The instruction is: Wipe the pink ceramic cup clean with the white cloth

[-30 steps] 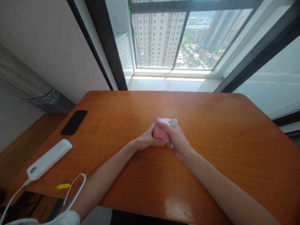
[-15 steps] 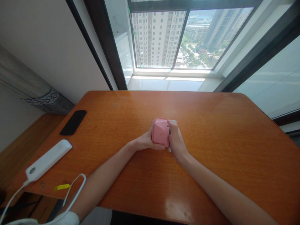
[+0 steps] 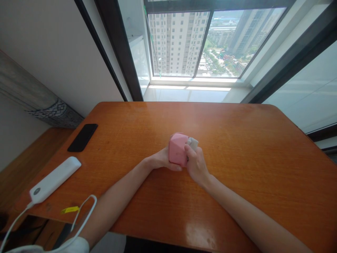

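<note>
The pink faceted plastic block [image 3: 177, 153] sat clamped between both hands, just above the glossy orange-brown wooden table [image 3: 237, 140] near its middle. The left hand [image 3: 160, 161] closed around the block's left and lower sides, its thumb lying along the bottom edge and its fingers hidden behind the block, so how far they reached could not be told. The right hand [image 3: 196, 163] was curled tight against the block's right side, with the thumb pressed on the pink face near the top corner. A small pale grey piece [image 3: 193, 143] stuck up out of the right hand's curled fingers, touching the block's upper right corner; whether it was joined to the block could not be told. Both wrists rested on the table below the grip.

Well to the left of the grip, a flat black rectangular phone [image 3: 82, 137] lay near the table's edge. Nearer the person on that same side lay a long white plastic device [image 3: 54, 180] with a white cable [image 3: 84, 211] looping off the edge, and a small yellow tag [image 3: 70, 210] beside the loop.
</note>
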`<act>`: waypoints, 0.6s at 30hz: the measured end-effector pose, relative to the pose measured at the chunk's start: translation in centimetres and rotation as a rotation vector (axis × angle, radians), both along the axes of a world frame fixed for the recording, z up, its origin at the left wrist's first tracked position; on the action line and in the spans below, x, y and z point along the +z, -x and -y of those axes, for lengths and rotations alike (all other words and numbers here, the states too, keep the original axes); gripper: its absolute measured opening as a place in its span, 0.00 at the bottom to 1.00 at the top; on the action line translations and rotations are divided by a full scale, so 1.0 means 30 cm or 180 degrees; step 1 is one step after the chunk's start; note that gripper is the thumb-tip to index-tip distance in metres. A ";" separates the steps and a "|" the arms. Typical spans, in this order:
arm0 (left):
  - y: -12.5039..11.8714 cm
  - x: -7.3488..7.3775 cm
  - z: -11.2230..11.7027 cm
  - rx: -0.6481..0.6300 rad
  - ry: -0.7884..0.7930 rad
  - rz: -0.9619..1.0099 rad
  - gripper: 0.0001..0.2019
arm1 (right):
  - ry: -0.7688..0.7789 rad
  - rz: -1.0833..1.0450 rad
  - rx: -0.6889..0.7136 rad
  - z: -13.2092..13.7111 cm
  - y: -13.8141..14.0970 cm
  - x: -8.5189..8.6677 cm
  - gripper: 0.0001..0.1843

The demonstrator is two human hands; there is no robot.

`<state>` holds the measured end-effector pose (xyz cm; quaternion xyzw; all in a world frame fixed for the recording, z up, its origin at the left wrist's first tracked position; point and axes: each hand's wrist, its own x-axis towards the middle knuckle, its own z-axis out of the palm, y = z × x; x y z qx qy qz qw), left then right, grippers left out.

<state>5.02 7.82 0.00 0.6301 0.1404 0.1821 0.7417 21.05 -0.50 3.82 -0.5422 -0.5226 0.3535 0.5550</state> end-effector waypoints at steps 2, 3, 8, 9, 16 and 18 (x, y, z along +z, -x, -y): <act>0.000 -0.006 -0.001 0.0064 0.0016 0.0105 0.45 | -0.0207 0.0071 0.0101 -0.001 -0.003 -0.007 0.24; 0.000 -0.008 0.000 0.0119 0.0034 0.0188 0.46 | -0.0310 0.0117 0.0147 -0.001 -0.004 -0.010 0.23; -0.005 -0.013 0.007 0.0218 0.0196 0.0456 0.52 | -0.0849 0.0519 0.0300 -0.006 -0.018 -0.025 0.22; -0.004 -0.013 0.008 0.0182 0.0229 0.0463 0.53 | -0.0964 0.0618 0.0330 -0.007 -0.021 -0.027 0.22; 0.004 -0.007 0.010 -0.0001 0.0367 0.0346 0.49 | -0.1594 0.1305 0.0286 -0.010 -0.017 -0.036 0.25; 0.005 -0.009 0.015 0.0058 0.0477 0.0355 0.49 | -0.1715 0.1451 0.0269 -0.009 -0.016 -0.043 0.25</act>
